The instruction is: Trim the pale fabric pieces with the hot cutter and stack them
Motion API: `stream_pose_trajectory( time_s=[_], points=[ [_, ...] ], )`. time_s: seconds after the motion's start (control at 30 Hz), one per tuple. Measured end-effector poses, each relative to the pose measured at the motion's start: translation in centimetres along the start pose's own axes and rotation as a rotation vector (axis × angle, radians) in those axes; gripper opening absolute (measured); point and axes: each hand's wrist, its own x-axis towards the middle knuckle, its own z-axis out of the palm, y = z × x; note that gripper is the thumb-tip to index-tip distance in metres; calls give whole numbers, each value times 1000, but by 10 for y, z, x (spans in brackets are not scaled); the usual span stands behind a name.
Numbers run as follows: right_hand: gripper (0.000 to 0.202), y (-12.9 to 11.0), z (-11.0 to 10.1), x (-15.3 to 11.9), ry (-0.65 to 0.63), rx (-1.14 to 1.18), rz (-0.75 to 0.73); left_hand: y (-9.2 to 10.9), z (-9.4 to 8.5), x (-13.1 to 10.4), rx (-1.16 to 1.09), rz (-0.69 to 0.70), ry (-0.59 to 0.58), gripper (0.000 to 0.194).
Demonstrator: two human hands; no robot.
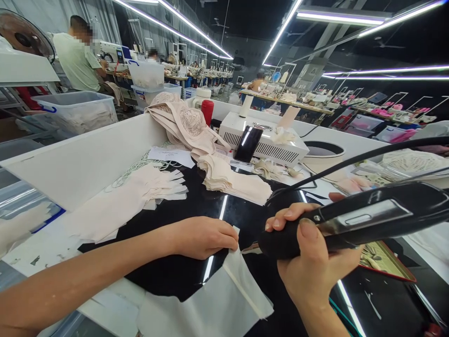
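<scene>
My left hand [205, 238] is closed on the narrow top end of a pale fabric piece [224, 290], which hangs down over the glossy black tabletop [164, 234]. A thin raised strip runs along the fabric. In my right hand [315, 262] is a black handheld tool [379, 215] with a silver lever and a cable, fingers wrapped round its body. The tool's thin tip points left, close beside the fabric near my left fingertips.
Fabric stacks lie left [115, 201] and centre [231, 180]. Behind stand lace bra pieces [189, 119], a phone [248, 144], a white vented box [280, 145] and a red-topped bottle [207, 112]. A tray [396, 264] lies right; a person [77, 61] sits far left.
</scene>
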Motion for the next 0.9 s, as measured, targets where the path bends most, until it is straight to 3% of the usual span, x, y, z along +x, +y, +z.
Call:
stream_pose_trajectory(
  time_s=[0.57,0.9],
  points=[
    [47,5,1,2,-13,-35,6,-3,2,-2,-13,24,35,30],
    [40,-11,-30,-2,-44,-150,-19,2,-6,0,-27,-151,34,23]
  ],
)
